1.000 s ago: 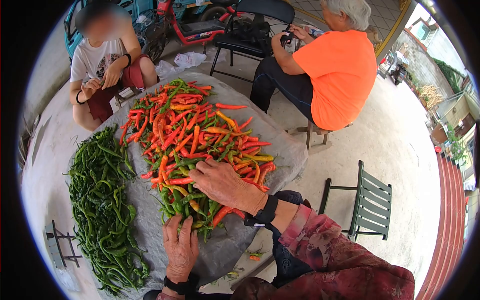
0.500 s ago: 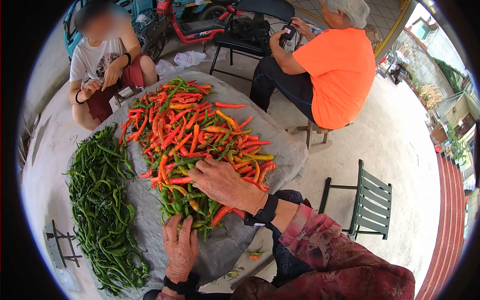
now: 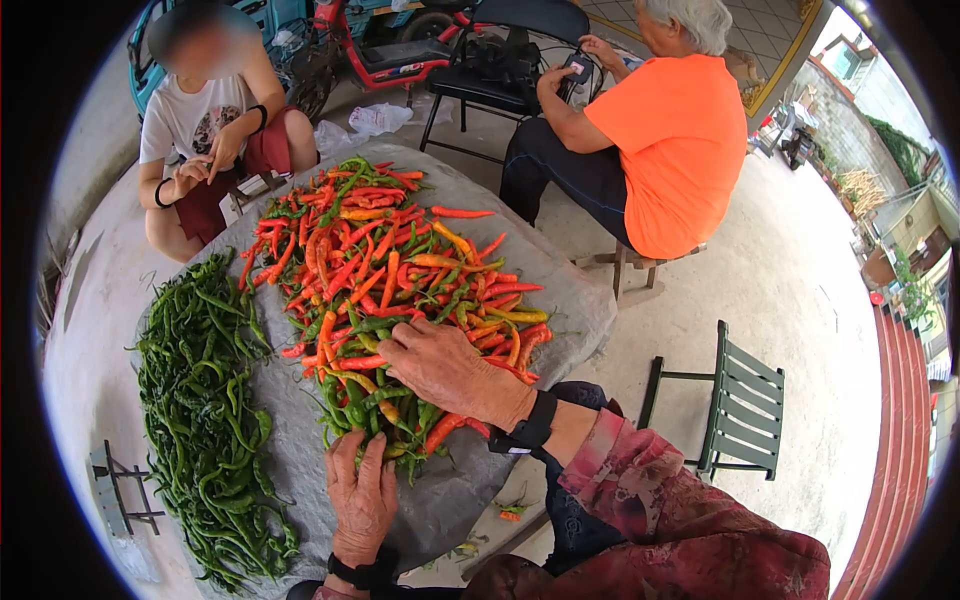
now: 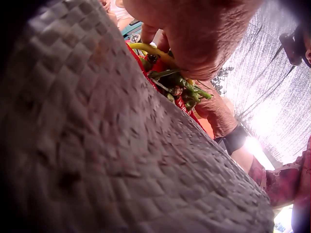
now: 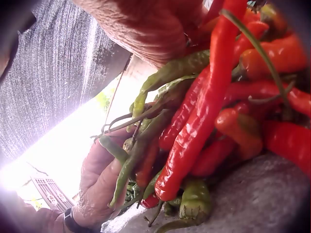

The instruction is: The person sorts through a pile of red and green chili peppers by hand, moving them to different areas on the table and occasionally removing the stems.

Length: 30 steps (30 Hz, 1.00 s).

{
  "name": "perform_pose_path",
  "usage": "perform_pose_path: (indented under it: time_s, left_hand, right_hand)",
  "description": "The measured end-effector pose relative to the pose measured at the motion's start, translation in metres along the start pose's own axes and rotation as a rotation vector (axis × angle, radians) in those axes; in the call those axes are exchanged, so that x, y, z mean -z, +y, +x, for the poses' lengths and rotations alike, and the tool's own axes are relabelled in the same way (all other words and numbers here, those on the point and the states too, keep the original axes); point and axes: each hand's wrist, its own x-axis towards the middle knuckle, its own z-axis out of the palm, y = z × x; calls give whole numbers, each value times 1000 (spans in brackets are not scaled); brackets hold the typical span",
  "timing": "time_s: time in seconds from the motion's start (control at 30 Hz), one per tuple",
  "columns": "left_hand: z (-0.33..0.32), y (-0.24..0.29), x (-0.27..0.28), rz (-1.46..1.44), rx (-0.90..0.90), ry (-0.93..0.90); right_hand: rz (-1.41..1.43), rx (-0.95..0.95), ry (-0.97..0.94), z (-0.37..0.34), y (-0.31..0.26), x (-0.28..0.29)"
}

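Observation:
A heap of mixed chili peppers (image 3: 345,270), mostly red with some orange, yellow and green, lies on a grey woven sheet (image 3: 545,250). My right hand (image 3: 450,370) rests on the near part of this heap, palm down, its fingertips among the peppers. Under it in the right wrist view are a long red pepper (image 5: 194,131) and several green ones. At the heap's near edge my left hand (image 3: 362,500) touches green peppers (image 3: 375,410) with its fingers extended. The left wrist view is mostly filled by the woven sheet (image 4: 97,136), with a few peppers beneath the hand.
A long pile of green peppers (image 3: 205,400) lies along the left side. Across the sheet sits a person in a white shirt (image 3: 195,120); another in an orange shirt (image 3: 680,150) sits far right, holding a small dark device (image 3: 578,68). A green slatted chair (image 3: 740,405) stands at right.
My hands and the peppers stay in place. The person in orange has lowered the dark device slightly and leaned a little left; the other person's fingers have shifted.

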Motion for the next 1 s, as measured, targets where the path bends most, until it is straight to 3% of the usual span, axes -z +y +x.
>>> perform_pose_path:
  time_s: [1.0]
  left_hand:
    - [-1,-1,-1,-9,14,-4]
  right_hand:
    - [1,-5,-15,0,0,-1]
